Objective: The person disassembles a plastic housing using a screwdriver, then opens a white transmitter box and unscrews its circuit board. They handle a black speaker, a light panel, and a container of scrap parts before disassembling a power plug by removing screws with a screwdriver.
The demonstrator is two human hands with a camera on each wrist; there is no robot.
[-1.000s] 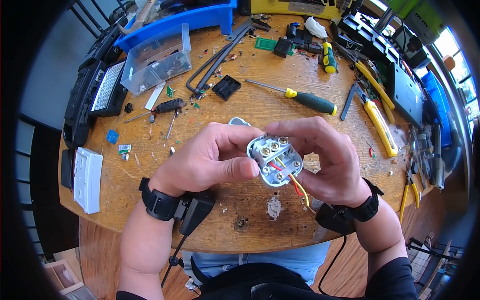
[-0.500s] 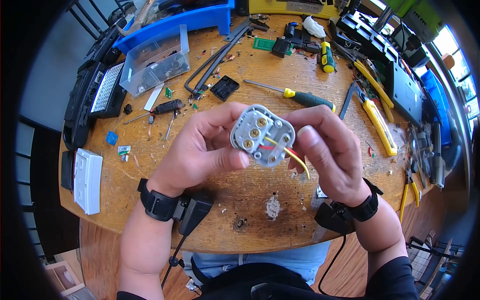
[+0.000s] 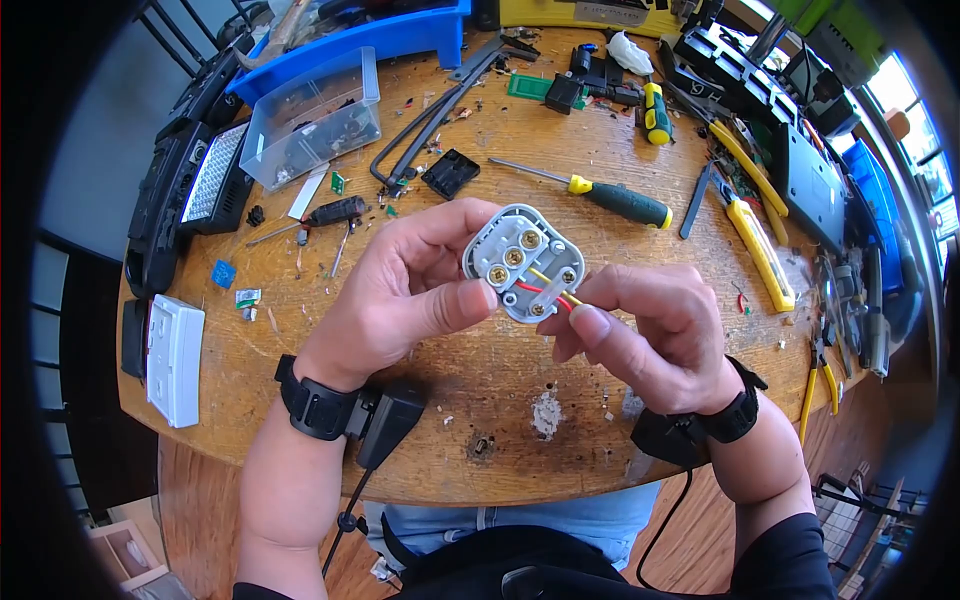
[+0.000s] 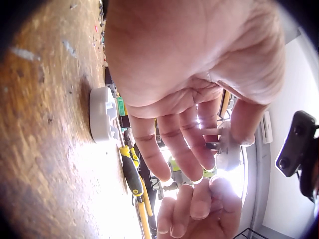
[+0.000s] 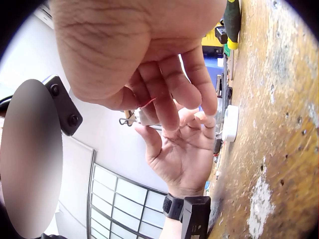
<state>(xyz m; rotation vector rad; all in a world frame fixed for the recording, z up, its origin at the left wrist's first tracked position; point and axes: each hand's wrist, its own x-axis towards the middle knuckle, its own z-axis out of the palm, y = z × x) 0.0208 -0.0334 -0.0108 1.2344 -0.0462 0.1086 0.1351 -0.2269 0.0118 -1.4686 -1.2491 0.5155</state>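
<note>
Plug body, grey, opened, brass terminals showing; held above the wooden table. Left hand grips its rim; right hand pinches the red and yellow wires. Likely light, rigid; wires thin, best held by the casing.

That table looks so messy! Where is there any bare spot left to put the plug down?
The barest wood lies along the near edge, under the hands, between the two wrists. A smaller patch lies between the white switch plate and the left hand. The far side is crowded: clear box, screwdrivers, yellow cutters.
</note>
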